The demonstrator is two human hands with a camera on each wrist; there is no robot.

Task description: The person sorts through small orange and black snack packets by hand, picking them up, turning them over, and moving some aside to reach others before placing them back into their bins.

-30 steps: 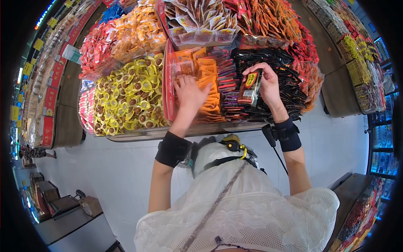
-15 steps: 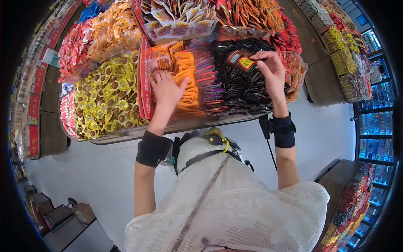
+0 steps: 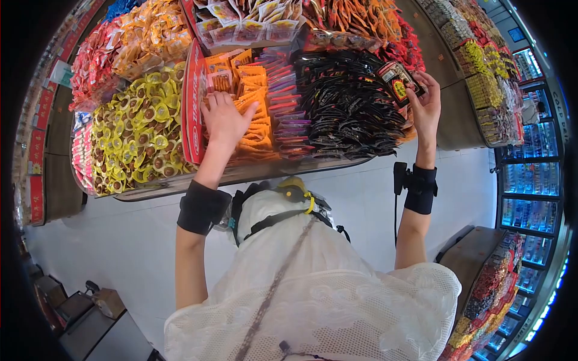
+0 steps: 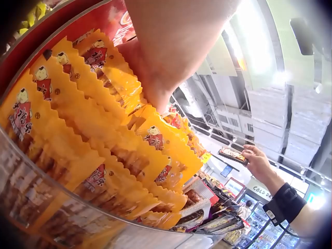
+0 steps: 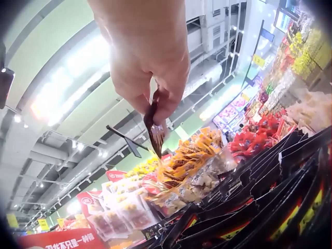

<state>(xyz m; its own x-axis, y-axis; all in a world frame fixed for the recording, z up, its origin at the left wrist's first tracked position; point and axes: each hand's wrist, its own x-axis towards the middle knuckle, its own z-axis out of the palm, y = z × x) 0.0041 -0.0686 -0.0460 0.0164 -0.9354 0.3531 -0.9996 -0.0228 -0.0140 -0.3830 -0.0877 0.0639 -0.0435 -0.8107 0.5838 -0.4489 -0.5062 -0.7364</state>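
Observation:
My right hand [image 3: 427, 103] pinches a small black snack packet [image 3: 397, 83] with a red and yellow label, raised over the right end of the black packets [image 3: 346, 111]. In the right wrist view that packet [image 5: 154, 128] is seen edge-on between thumb and fingers. My left hand [image 3: 226, 120] rests on the orange snack packets [image 3: 256, 117], fingers spread and thumb apart, just right of a red cardboard divider [image 3: 194, 105]. Up close in the left wrist view, the orange packets [image 4: 78, 132] stand in rows; the fingertips are hidden there.
Purple packets [image 3: 289, 108] stand between the orange and black ones. Yellow-wrapped sweets [image 3: 138, 126] fill the bin left of the divider. A clear rim [image 3: 241, 171] runs along the display's front. Another snack stand [image 3: 481, 90] is at the right.
My right hand has carried the black packet rightward, from over the middle of the black packets to their right end, and its label has turned. The left hand stays on the orange packets.

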